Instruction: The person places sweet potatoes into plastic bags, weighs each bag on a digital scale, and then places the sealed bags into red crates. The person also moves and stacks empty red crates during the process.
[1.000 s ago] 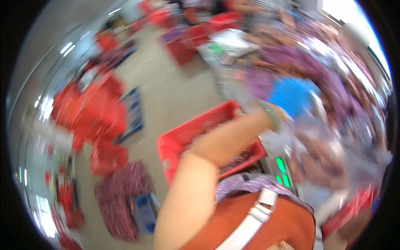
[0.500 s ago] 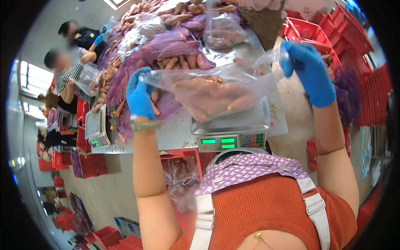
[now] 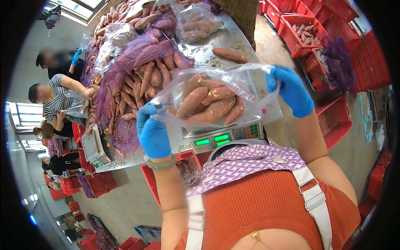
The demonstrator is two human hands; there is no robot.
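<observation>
A clear plastic bag (image 3: 228, 74) of sweet potatoes (image 3: 213, 109) is spread between my two gloved hands. My left hand (image 3: 153, 131), in a blue glove, grips the bag's left corner with closed fingers. The opposite corner is pinched by my right hand (image 3: 290, 89), also blue-gloved. Several reddish-brown sweet potatoes show through the film. The bag sits over the pan of a digital scale (image 3: 227, 140) with lit green displays; most of the pan is hidden, and I cannot tell how much weight rests on it.
A heap of loose sweet potatoes (image 3: 146, 81) and purple mesh sacking (image 3: 137, 49) covers the table's left side. A single sweet potato (image 3: 230, 54) lies beyond the bag. A filled bag (image 3: 199, 26) stands farther back. Red crates (image 3: 291, 39) are at right; co-workers (image 3: 62, 89) stand at left.
The bag has tipped, so its sweet potatoes show more plainly. My right hand is lower and closer to the bag; my left remains on its corner. The whole view has shifted.
</observation>
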